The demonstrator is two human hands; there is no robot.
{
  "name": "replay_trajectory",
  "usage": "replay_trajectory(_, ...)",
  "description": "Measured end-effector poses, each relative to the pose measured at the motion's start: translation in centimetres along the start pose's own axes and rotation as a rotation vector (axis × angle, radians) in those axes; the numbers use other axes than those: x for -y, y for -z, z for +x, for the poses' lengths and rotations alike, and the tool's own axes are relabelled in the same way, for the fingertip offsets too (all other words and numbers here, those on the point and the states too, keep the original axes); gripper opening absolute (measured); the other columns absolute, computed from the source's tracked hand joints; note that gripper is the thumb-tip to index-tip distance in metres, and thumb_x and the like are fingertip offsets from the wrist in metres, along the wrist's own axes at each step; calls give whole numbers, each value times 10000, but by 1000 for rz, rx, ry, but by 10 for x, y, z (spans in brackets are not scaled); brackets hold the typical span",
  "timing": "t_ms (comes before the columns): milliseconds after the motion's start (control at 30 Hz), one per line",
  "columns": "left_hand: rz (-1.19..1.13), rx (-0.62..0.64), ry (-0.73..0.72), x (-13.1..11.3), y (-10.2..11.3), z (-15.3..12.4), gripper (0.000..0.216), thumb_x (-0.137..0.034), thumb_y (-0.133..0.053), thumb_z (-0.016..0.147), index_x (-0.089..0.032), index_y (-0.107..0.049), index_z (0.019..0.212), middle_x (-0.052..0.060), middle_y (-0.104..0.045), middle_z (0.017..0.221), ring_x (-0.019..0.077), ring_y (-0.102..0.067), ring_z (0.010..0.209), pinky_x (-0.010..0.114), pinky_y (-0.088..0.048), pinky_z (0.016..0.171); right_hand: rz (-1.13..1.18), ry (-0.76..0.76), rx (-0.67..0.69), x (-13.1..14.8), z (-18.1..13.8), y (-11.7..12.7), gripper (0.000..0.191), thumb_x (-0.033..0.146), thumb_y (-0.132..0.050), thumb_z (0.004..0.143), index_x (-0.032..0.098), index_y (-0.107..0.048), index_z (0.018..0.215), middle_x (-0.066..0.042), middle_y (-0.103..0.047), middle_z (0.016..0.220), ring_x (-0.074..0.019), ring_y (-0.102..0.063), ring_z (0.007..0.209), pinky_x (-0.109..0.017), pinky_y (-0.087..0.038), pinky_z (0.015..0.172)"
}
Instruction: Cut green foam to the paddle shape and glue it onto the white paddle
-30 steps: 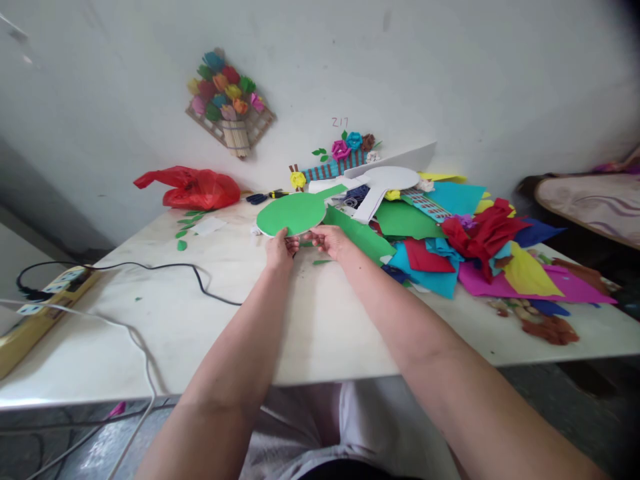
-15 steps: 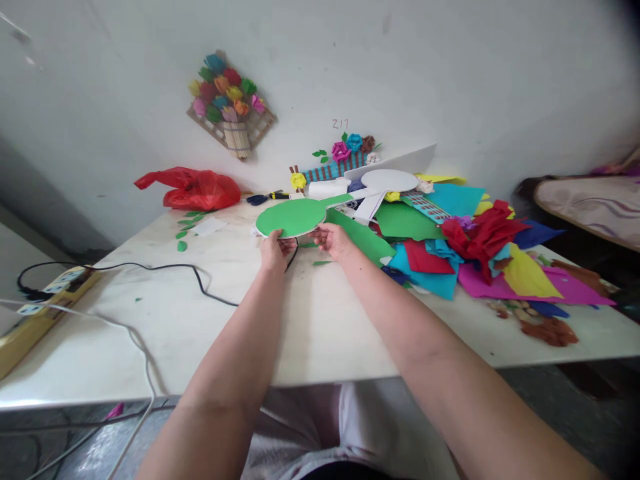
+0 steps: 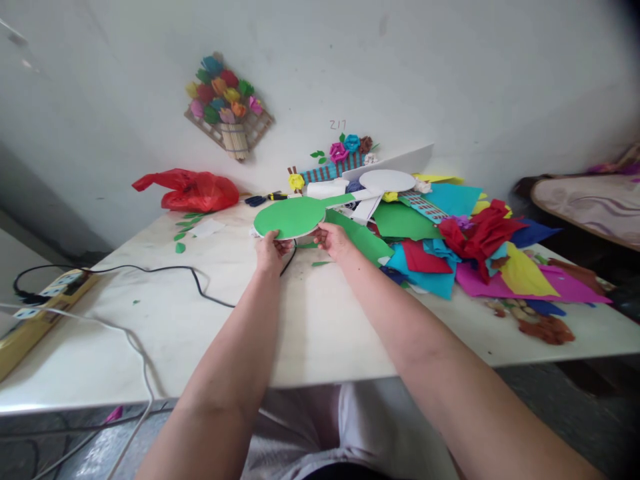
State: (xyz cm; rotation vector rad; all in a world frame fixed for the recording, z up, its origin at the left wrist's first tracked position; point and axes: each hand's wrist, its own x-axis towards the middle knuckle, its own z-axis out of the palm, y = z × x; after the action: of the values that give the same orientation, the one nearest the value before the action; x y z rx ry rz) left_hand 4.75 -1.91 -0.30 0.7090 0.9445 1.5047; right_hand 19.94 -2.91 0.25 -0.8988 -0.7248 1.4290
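Observation:
A paddle-shaped cutout (image 3: 290, 217), round with a straight handle, has a green paper face and a pale edge. My left hand (image 3: 273, 248) pinches its near rim, thumb on top and fingers curled underneath. At the right side of the same rim, my right hand (image 3: 331, 239) is closed, its fingertips pressed to the edge. The cutout is held above the table, its handle pointing right toward a white round-ended cutout (image 3: 387, 180). Below and right of it lies a green paper sheet (image 3: 357, 237). The underside of the cutout is hidden.
Coloured paper (image 3: 430, 260) is heaped on the right of the white table (image 3: 330, 320). A red plastic bag (image 3: 200, 191), small green leaf cutouts (image 3: 180, 247) and scissors (image 3: 255, 200) lie at the back left. A black cord (image 3: 197, 280) runs from a power strip (image 3: 45, 310).
Both hands keep the same grip on the green cutout, which stays almost in place. The whole view has shifted very slightly.

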Motion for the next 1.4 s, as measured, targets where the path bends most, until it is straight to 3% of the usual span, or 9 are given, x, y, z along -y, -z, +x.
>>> replay_trajectory(167,-10,41,20,-1,1,-2,74,-193,-490,714,-148,-536,677,42,-573,465,111,-494,338,178,-359,341,-48,-6,-29,2,-3,-3,166,113,-476,801,132,-557,657,-7,-615,498,-83,-518,375,-169,-315,299)
replay_trajectory(300,-13,50,44,0,1,-1,73,-189,-501,722,-143,-549,690,47,-574,469,113,-484,334,183,-361,335,-86,83,-117,1,-3,-6,113,98,-489,763,148,-538,675,21,-597,500,-80,-525,367,-166,-312,297)
replay_trajectory(600,5,88,73,-3,9,4,70,-165,-497,732,-159,-526,668,35,-563,463,106,-474,334,167,-336,319,-13,176,-238,1,2,-6,127,148,-504,821,155,-521,695,42,-549,474,-75,-514,353,-162,-318,280)
replay_trajectory(867,-15,83,64,-3,8,2,72,-151,-508,752,-155,-529,684,39,-572,471,112,-496,328,169,-354,318,-23,156,-232,0,3,-6,167,144,-481,857,155,-515,693,44,-548,463,-73,-498,338,-169,-325,274)
replay_trajectory(1200,-142,25,46,-3,-2,-4,86,-112,-489,797,-157,-527,735,13,-573,518,121,-572,423,193,-484,458,-124,147,-76,-5,-9,-24,128,78,-511,809,152,-525,706,33,-597,520,-73,-541,383,-147,-380,322)
replay_trajectory(1400,-173,10,45,2,-7,-4,77,-96,-472,795,-137,-532,768,18,-578,518,126,-568,414,213,-502,471,-98,124,-65,-5,-9,-22,115,58,-507,806,146,-536,737,20,-618,549,-80,-560,411,-154,-406,336)
